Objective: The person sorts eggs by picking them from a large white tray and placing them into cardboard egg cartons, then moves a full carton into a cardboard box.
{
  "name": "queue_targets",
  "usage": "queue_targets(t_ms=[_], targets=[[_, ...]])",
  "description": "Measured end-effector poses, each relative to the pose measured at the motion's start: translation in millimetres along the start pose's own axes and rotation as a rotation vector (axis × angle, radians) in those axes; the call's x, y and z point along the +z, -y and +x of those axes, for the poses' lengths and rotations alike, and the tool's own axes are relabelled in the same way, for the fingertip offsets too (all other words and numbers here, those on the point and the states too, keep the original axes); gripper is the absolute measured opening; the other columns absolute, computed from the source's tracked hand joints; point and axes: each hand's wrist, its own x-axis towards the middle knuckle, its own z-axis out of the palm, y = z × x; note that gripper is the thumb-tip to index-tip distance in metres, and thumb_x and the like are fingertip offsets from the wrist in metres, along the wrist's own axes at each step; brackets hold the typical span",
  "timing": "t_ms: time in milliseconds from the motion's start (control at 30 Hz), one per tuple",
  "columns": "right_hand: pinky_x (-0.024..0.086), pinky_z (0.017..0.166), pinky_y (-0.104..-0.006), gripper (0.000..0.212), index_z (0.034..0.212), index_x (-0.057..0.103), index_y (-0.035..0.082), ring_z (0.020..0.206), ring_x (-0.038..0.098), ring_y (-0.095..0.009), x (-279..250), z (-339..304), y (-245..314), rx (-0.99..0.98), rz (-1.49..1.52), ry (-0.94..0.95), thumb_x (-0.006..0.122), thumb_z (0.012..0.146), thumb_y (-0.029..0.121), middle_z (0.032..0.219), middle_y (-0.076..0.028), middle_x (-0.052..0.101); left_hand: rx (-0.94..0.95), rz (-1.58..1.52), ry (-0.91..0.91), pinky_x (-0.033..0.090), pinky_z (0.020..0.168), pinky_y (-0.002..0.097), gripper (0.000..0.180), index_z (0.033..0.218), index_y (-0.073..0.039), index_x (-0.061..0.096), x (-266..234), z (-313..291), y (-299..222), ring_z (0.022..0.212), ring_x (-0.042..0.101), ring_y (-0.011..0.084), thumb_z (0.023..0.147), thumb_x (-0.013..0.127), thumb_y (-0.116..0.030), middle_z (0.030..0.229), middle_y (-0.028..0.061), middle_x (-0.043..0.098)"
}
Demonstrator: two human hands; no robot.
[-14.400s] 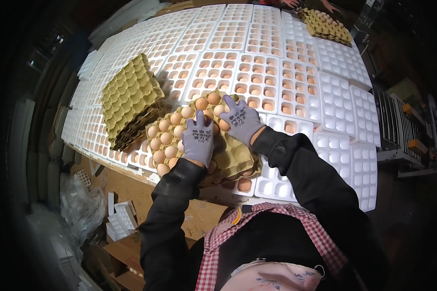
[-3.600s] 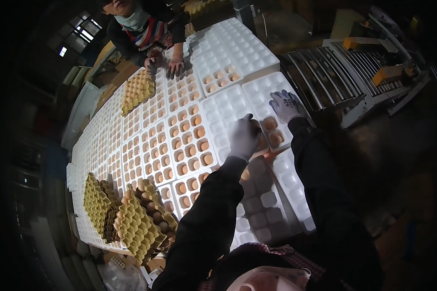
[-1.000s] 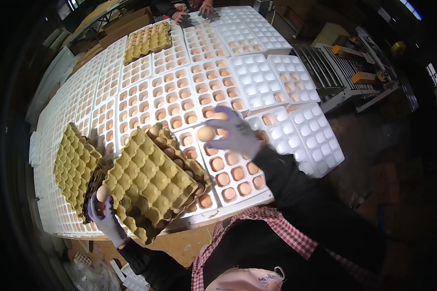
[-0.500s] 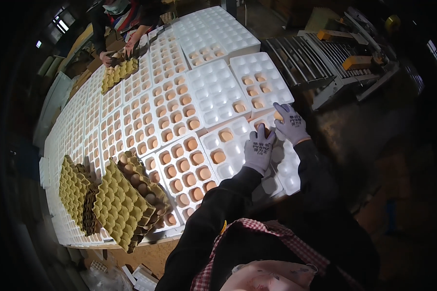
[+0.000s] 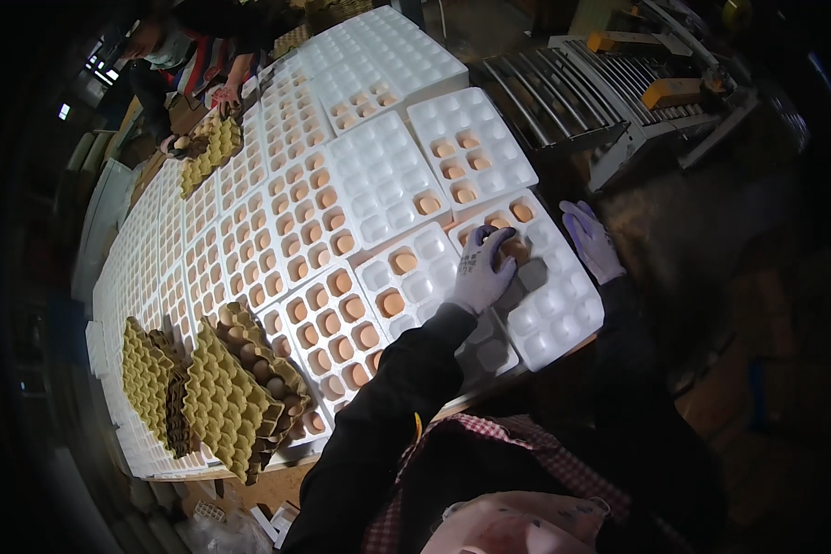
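Observation:
My left hand [image 5: 482, 270], in a pale purple-grey glove, is over the white foam egg tray [image 5: 563, 312] nearest me. Its thumb and fingers are closed round a brown egg [image 5: 516, 248], held low over the tray's pockets. Just beyond those fingers, an egg [image 5: 522, 212] sits in a corner pocket, with another brown egg [image 5: 498, 222] beside it, partly hidden. Past the tray's right edge, my gloved right hand [image 5: 593, 242] has its fingers stretched out and holds nothing. Left of that tray lies a second foam tray [image 5: 425, 286] with a few eggs, partly under my left forearm.
Egg-filled foam trays [image 5: 337, 323] cover the table to the left. Yellow pulp egg cartons [image 5: 226, 397] lean at the near left, some holding eggs. Across the table, a co-worker's hands [image 5: 226, 98] handle another pulp carton [image 5: 214, 155]. A roller conveyor [image 5: 549, 97] stands at the far right.
My right hand has drawn away to the right, off the tray, and an egg shows in the corner pocket. My left hand has shifted slightly left and away from me. The view has turned slightly.

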Motion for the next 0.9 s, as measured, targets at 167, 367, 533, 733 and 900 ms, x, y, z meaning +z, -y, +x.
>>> queue_targets(t_ms=[167,367,533,733,900], targets=[[0.044,0.091,-0.0291,0.045,0.125,0.053,-0.001,0.106,0.058,-0.022,-6,-63,-22,0.320,-0.039,0.023,0.045,0.098,0.034,0.115,-0.016,0.061,0.300,0.323,0.149,0.026,0.108,0.0443,0.050,0.131,-0.008,0.046,9,-44,22,0.125,0.038,0.0347,0.083,0.056,-0.019,0.133,0.0160,0.043],[0.045,0.086,-0.0294,0.044,0.128,0.046,-0.005,0.097,0.057,-0.018,28,-98,15,0.267,-0.045,0.108,0.049,0.097,0.026,0.114,-0.015,0.061,0.239,0.446,0.271,0.013,0.113,0.0502,0.057,0.137,-0.009,0.040,-4,-71,35,0.136,0.027,0.0359,0.092,0.044,-0.044,0.143,0.0155,0.035],[0.031,0.106,-0.0400,0.052,0.133,0.043,-0.003,0.131,0.035,-0.034,41,-97,5,-0.259,-0.970,-0.096,0.056,0.091,0.026,0.139,-0.023,0.039,0.201,0.300,-0.113,0.015,0.112,0.0504,0.063,0.140,-0.010,0.037,-129,-148,4,0.135,0.028,0.0332,0.088,0.049,-0.046,0.143,0.0151,0.035],[0.031,0.107,-0.0376,0.046,0.132,0.047,0.001,0.130,0.039,-0.027,226,-137,216,-0.533,-0.281,0.483,0.056,0.091,0.018,0.138,-0.015,0.044,-0.548,1.006,-0.268,0.018,0.108,0.0531,0.108,0.146,-0.013,0.024,-324,-369,46,0.131,0.030,0.0385,0.062,0.072,-0.063,0.147,0.0130,0.029],[0.041,0.098,-0.0370,0.036,0.120,0.057,0.000,0.119,0.051,-0.030,343,-174,262,-0.570,0.048,0.596,0.062,0.087,0.014,0.125,-0.017,0.055,-0.466,0.970,-0.130,0.035,0.095,0.0452,0.083,0.131,-0.020,0.045,-378,-479,96,0.120,0.042,0.0279,0.061,0.079,-0.048,0.132,0.0036,0.044]])
